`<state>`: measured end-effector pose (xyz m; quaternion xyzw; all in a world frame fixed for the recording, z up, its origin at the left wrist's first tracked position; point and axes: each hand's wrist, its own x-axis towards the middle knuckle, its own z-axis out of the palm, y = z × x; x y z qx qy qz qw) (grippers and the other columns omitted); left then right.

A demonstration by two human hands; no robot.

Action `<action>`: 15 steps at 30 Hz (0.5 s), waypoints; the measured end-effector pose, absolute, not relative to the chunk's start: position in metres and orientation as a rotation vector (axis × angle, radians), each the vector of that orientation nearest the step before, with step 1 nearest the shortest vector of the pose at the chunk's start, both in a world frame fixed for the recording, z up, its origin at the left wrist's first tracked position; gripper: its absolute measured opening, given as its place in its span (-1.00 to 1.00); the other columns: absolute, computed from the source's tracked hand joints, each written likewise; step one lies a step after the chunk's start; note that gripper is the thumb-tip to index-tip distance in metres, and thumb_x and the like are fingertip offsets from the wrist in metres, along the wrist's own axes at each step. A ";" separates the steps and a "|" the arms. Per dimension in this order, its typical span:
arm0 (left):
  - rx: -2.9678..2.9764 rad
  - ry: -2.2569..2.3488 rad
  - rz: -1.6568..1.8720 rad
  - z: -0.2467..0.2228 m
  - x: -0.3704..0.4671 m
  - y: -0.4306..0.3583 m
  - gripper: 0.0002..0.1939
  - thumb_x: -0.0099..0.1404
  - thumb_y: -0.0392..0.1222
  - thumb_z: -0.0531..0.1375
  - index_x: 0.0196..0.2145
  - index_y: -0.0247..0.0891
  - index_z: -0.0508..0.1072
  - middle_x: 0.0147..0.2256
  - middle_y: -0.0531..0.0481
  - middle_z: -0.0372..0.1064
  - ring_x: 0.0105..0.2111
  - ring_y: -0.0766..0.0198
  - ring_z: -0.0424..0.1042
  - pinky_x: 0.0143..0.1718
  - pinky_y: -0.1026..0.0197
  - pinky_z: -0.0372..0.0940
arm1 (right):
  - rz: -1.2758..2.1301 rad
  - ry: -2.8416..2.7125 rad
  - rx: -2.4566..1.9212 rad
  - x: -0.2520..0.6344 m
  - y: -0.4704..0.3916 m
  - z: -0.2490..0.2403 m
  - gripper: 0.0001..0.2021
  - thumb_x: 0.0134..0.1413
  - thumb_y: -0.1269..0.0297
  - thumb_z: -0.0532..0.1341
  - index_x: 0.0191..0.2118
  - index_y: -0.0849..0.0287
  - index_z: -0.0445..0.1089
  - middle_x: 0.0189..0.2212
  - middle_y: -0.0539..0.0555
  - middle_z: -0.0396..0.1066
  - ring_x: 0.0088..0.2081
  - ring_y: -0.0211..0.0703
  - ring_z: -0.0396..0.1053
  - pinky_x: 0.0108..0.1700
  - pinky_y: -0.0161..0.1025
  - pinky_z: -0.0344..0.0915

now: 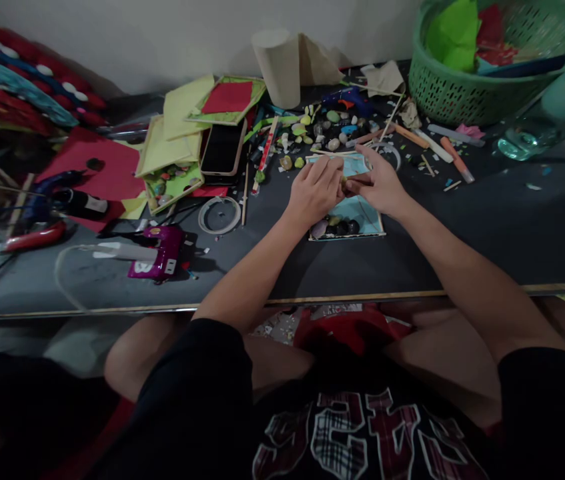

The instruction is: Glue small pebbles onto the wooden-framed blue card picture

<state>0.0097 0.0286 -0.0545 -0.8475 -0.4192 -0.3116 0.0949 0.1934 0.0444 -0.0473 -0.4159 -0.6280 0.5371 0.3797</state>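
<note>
1. Left hand [315, 183] and right hand [381, 185]: narrow — pinching 1 small stone [344, 183] above blue panel [368, 215], inside table's [437, 257] front edge.
2. Risk: slack fingertips could drop it onto dark stones [343, 227], panel's near-left corner.

Pale plain wall [187, 33] | dark tabletop [442, 247], light edge | dim light

Green basket [449, 90] near wall [172, 33]; bottle [557, 110] beside it; dark-screened phone [223, 148]
</note>
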 end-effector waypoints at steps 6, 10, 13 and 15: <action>-2.467 -1.246 -0.977 -0.061 0.010 0.031 -0.67 0.46 -0.17 -0.09 -0.02 -0.26 0.40 0.06 -0.24 0.44 0.17 0.04 0.37 0.16 -0.01 0.27 | 1.382 -1.613 -1.073 0.195 0.044 -0.044 -0.19 0.09 0.27 0.38 0.36 0.00 -0.03 -0.19 0.05 0.52 -0.17 -0.06 0.53 0.02 0.12 0.50; -2.354 -1.204 -1.030 -0.063 0.013 0.031 -0.73 0.45 -0.19 -0.06 -0.08 -0.23 0.40 0.00 -0.21 0.47 0.11 0.06 0.41 0.12 -0.01 0.30 | 1.373 -1.619 -1.075 0.195 0.041 -0.040 -0.19 0.09 0.20 0.38 0.36 0.05 -0.03 -0.23 0.05 0.54 -0.19 -0.04 0.54 0.06 0.13 0.49; -2.336 -1.228 -1.087 -0.062 0.013 0.031 -0.80 0.44 -0.17 -0.02 -0.14 -0.21 0.38 -0.02 -0.19 0.45 0.07 0.04 0.42 0.14 -0.05 0.28 | 1.330 -1.630 -1.076 0.195 0.039 -0.040 -0.13 0.07 0.11 0.38 0.38 0.05 -0.07 -0.20 0.08 0.56 -0.19 -0.04 0.55 0.08 0.13 0.48; -2.352 -1.255 -1.120 -0.060 0.011 0.032 -0.82 0.43 -0.14 0.01 -0.15 -0.20 0.36 -0.01 -0.20 0.42 0.08 0.02 0.40 0.17 -0.08 0.26 | 1.290 -1.631 -1.087 0.195 0.038 -0.041 -0.10 0.05 0.03 0.38 0.40 0.02 -0.08 -0.13 0.10 0.56 -0.15 -0.04 0.55 0.11 0.12 0.46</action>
